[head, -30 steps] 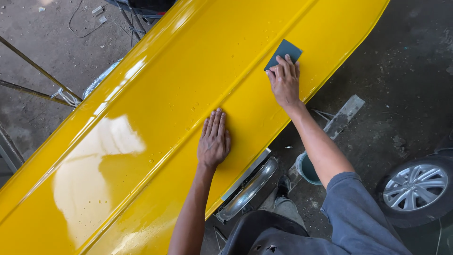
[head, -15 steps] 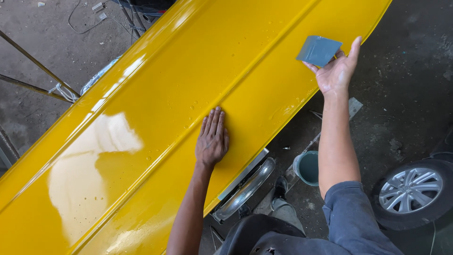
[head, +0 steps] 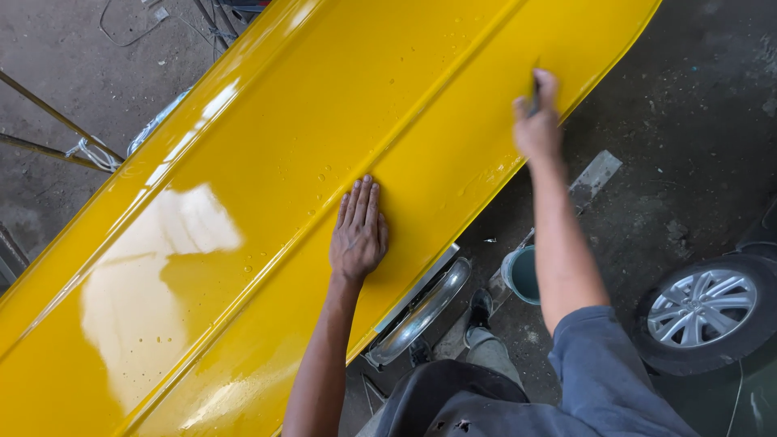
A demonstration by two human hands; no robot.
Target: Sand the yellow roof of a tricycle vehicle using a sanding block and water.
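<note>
A big, shiny yellow metal panel (head: 267, 235) lies slanted across the view, from the bottom left up to the top right. It has long raised ridges, small drops of water on it, and a bright patch of light near the lower left.

The left hand (head: 359, 231) lies flat on the yellow panel, near its middle. It is wide open, palm down, with the fingers straight and close together, pointing up the panel. It holds nothing.

The right hand (head: 537, 121) is over the panel, near its lower edge toward the top right. Its fingers are curled shut around a thin dark sheet (head: 535, 95). Only a thin sliver of the sheet shows above the fingers, because it is seen edge-on. I cannot tell if the sheet touches the panel.

Below the panel is the grey, dirty concrete floor (head: 688, 105). A small teal bucket (head: 522, 273) stands there, just beside the right forearm. A curved silver metal bar (head: 421, 311) lies under the panel's edge. A black car tyre with a silver wheel (head: 702, 307) is at the right, well apart from both hands.
</note>
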